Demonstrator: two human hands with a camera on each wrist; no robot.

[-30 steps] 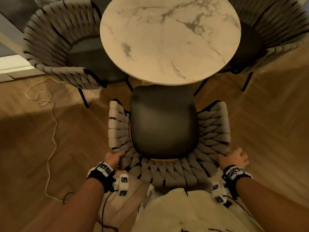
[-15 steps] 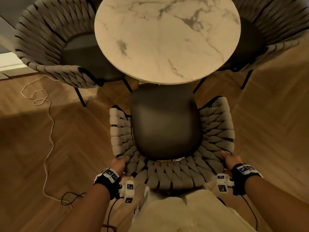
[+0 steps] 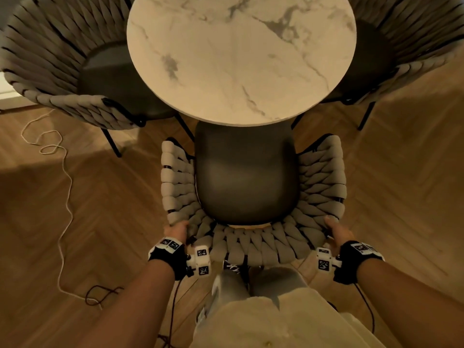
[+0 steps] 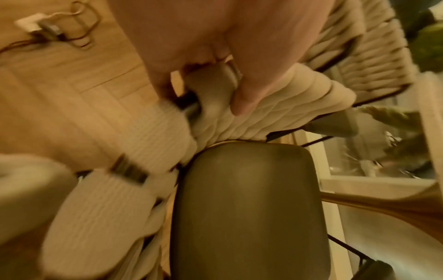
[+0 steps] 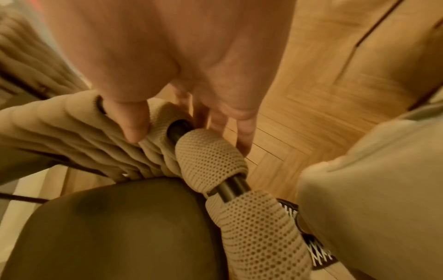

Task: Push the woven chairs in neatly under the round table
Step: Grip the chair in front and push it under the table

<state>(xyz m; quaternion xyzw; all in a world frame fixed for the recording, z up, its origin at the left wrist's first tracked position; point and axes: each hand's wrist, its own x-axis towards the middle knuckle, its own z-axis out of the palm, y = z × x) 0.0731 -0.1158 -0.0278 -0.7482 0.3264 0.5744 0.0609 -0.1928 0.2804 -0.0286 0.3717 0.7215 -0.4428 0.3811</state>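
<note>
A woven chair [image 3: 253, 243] with a dark seat cushion [image 3: 246, 177] stands right in front of me, its front edge tucked just under the round marble table [image 3: 238, 54]. My left hand [image 3: 177, 231] grips the back rim at its left corner, thumb [image 4: 242, 102] over the weave and fingers round the frame. On the right corner my right hand [image 3: 336, 231] holds the rim, thumb [image 5: 133, 123] on top and fingers [image 5: 242, 130] behind the black tube [image 5: 230, 186]. The cushion [image 4: 246, 208] fills the lower part of both wrist views.
Two more woven chairs stand at the table, one at the left [image 3: 60, 71] and one at the right [image 3: 411, 46], both partly under its top. A white cord [image 3: 62, 194] trails over the herringbone wood floor [image 3: 401, 197] on the left. My legs [image 3: 263, 297] stand behind the chair.
The chair has slid forward toward the table, its cushion reaching further under the top. My right hand has shifted from resting atop the rim to gripping its corner; the view moved closer.
</note>
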